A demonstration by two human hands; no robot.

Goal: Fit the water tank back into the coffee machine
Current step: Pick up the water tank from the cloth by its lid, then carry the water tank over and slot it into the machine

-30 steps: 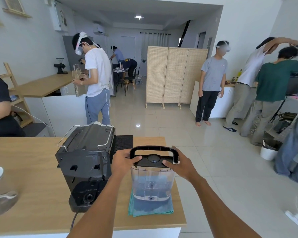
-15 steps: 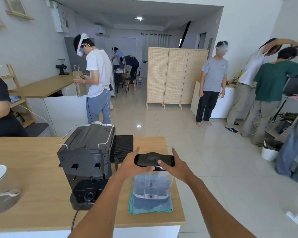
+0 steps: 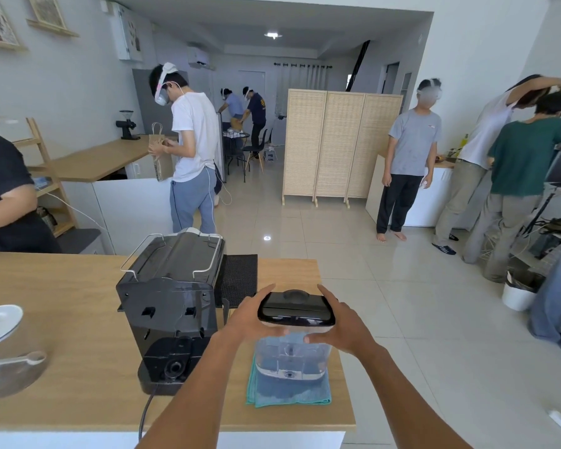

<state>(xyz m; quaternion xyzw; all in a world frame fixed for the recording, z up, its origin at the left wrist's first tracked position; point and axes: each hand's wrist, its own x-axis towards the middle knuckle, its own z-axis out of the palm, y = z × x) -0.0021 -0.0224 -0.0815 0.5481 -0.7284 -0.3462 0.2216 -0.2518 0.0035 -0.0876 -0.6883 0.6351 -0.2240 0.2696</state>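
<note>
The water tank [image 3: 292, 354], a clear body under a black lid [image 3: 297, 308], is found standing on a folded teal cloth [image 3: 287, 392] at the near right of the wooden counter [image 3: 62, 319]. It is set just right of the coffee machine [image 3: 175, 306] and apart from it; it is not yet seated.

The tank is held from both sides. The left hand [image 3: 250, 319] is pressed against the left end of the lid and upper wall, and the right hand [image 3: 340, 325] against the right end, fingers spread and curled round the body. The hands are kept apart by the tank and clamped on it.

A change is recorded against the earlier views: one second ago the carrying handle was raised in an arch over the lid and gripped at its ends; it is now folded flat onto the lid, and the grip has been shifted down to the tank's sides. This is judged to be preparation for lifting, the folded handle allowing the tank to slide in under the housing.

The machine's rear face is turned toward the viewer, with the empty bay and a round inlet at its base [image 3: 174, 367] exposed. A power cord [image 3: 146, 413] is trailed over the near edge. Alignment of the tank's valve with that inlet is judged to be the critical point.
</note>
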